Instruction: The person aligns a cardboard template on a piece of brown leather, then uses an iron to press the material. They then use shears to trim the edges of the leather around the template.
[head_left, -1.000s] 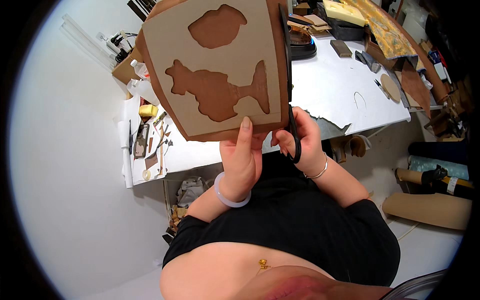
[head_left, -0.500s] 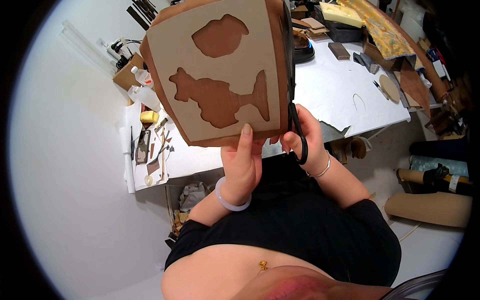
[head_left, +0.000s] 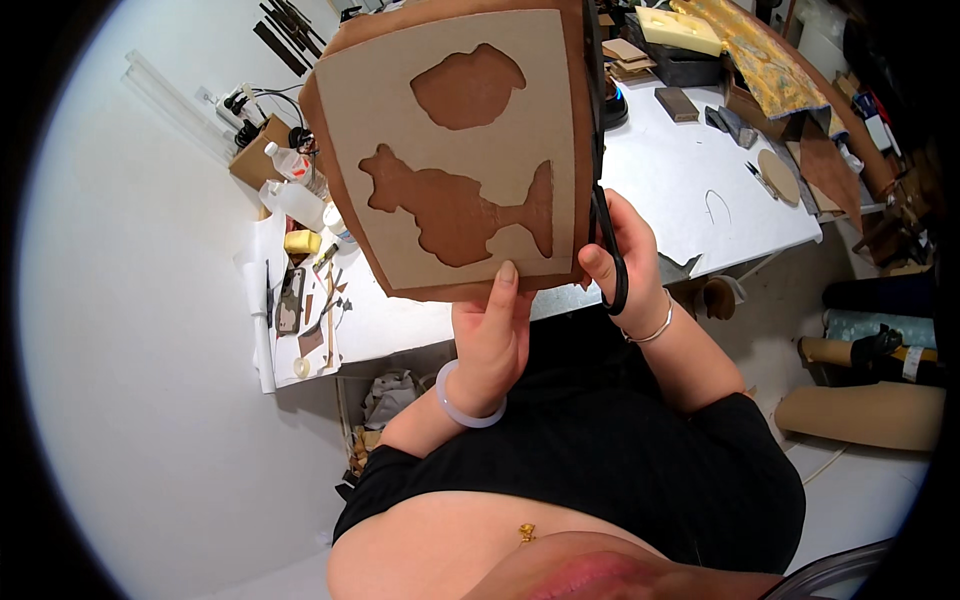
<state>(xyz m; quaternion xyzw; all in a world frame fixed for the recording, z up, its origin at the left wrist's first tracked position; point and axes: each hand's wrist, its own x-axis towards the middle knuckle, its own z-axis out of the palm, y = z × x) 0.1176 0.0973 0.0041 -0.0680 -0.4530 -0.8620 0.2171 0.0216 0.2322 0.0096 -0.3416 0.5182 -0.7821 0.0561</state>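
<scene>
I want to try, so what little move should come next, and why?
Probably one small snip: the right hand holds black scissors along the right edge of the brown sheet, where it shows beyond the pale template, and the left hand grips the bottom.

Card (head_left: 492,156): on the leather (head_left: 328,150) before you.
Scissors (head_left: 614,240): right of the card.
Phone (head_left: 290,302): on the table (head_left: 395,325), to your left.

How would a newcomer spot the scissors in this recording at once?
From the white table, move to the brown sheet held up by the left hand. Along its right edge, in the right hand, are the scissors: black and loop-handled against the sheet's brown.
</scene>
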